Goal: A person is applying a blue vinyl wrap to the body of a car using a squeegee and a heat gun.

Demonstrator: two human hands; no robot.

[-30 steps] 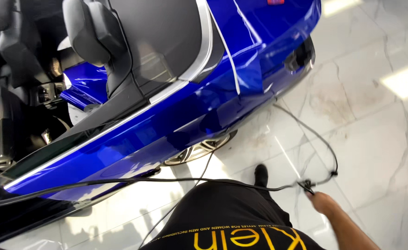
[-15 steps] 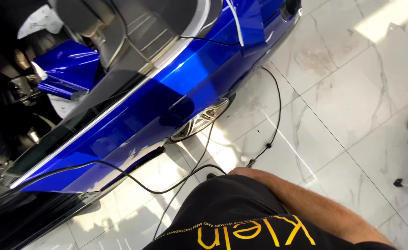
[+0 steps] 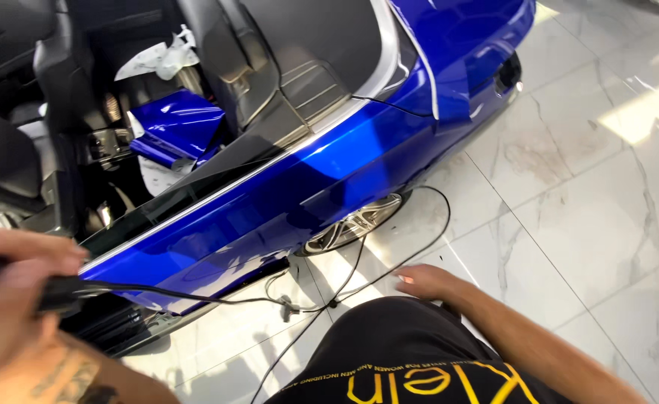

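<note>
The left hand (image 3: pixel 15 299) is wrapped around a black tool (image 3: pixel 45 293) at the low left, just beside the blue car body (image 3: pixel 284 202), its black cord (image 3: pixel 217 299) trailing across the white marble floor (image 3: pixel 591 224). The right hand (image 3: pixel 427 283) hangs loose and empty above the tiles near the wheel (image 3: pixel 352 224), the cord looping between them.

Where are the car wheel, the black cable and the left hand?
car wheel (image 3: pixel 353 224), head view, on the silver spokes.
black cable (image 3: pixel 195 298), head view, on its run below the blue body.
left hand (image 3: pixel 11 299), head view, on its back.
</note>
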